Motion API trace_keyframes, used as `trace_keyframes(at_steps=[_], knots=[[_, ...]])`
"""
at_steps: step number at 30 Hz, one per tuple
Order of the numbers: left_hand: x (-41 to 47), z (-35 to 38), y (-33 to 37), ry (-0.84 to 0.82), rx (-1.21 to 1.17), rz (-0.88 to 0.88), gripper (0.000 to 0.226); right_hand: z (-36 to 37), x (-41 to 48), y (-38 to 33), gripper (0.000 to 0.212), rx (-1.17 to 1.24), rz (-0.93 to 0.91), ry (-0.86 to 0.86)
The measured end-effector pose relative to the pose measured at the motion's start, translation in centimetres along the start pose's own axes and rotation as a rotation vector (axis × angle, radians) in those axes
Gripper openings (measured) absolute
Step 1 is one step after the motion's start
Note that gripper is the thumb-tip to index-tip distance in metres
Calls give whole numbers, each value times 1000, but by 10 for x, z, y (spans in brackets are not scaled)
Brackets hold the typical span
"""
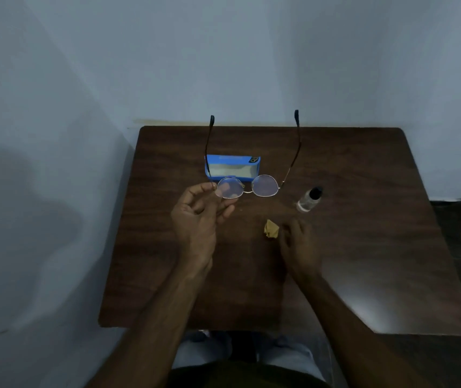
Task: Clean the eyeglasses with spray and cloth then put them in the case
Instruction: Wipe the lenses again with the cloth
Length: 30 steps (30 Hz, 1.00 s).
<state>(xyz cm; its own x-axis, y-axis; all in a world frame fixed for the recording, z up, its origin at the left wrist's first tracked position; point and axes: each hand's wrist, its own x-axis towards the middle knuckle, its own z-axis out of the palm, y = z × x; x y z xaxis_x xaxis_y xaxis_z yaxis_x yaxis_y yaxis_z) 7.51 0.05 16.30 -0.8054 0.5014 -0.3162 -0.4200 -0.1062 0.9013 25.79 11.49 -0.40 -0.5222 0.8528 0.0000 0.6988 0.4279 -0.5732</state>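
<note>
Dimly lit, colours muted. Left hand (201, 212) raised over the tabletop (369, 247), its grip a pinch of thumb and fingertips on the left rim of the glasses (247, 186). Fingertips show through the left lens. The glasses are held off the surface, lenses toward the camera and both temples unfolded toward the far wall (251, 65), their tips crossing the tabletop's far edge.

Blue case (232, 167) lies on the tabletop behind the glasses, with the left temple and lens rims across part of it. A pale panel shows on its face; open or closed not readable.

Spray (309, 199), clear with a dark cap, lies tilted to the right of the glasses, apart from them.

Yellow cloth (271, 229) sits crumpled at centre. Right hand (298, 240) is just right of it and motion-blurred; whether the fingers touch the cloth, and how wide the grip is, cannot be told.

Lap cut off at near edge.
</note>
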Motion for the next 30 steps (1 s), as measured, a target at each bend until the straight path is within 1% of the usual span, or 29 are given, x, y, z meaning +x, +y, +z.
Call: trace_keyframes(at_steps=[2,4,8,9,11,13,14,16,19,21,22,24,25,28,30], knots=[[1,-8,4,-10,16,-2,15,13,8,-8,10,19,-23,-65],[2,-17,8,-13,26,-2,14,24,15,-14,13,-22,-22,-86],[7,-35,14,-23,40,-10,17,37,22,-17,30,-163,28,-108],[8,-40,14,-29,52,-10,18,39,21,-16,30,-178,36,-107],[10,-47,14,-37,65,-14,19,39,17,-19,21,-163,100,-123],[13,-52,13,-39,80,-14,22,32,10,-31,11,-76,177,-127],[14,-52,12,-46,89,-14,26,25,4,-41,7,3,183,-103],[17,-51,13,-65,100,-12,34,1,-12,-73,7,155,101,24],[18,-48,9,-84,144,14,37,-48,-32,-150,11,312,-54,266],[19,-43,3,-89,184,22,37,-74,-33,-194,22,336,-155,397],[19,-41,1,-93,194,26,37,-82,-27,-208,23,315,-215,428],[18,-37,-4,-110,209,45,36,-84,-6,-218,15,192,-314,406],[16,-34,-4,-115,218,55,36,-81,6,-218,13,116,-326,370],[11,-27,-2,-99,221,69,29,-68,30,-215,7,-73,-288,262],[11,-26,-2,-56,219,69,21,-65,32,-222,7,-103,-295,190]])
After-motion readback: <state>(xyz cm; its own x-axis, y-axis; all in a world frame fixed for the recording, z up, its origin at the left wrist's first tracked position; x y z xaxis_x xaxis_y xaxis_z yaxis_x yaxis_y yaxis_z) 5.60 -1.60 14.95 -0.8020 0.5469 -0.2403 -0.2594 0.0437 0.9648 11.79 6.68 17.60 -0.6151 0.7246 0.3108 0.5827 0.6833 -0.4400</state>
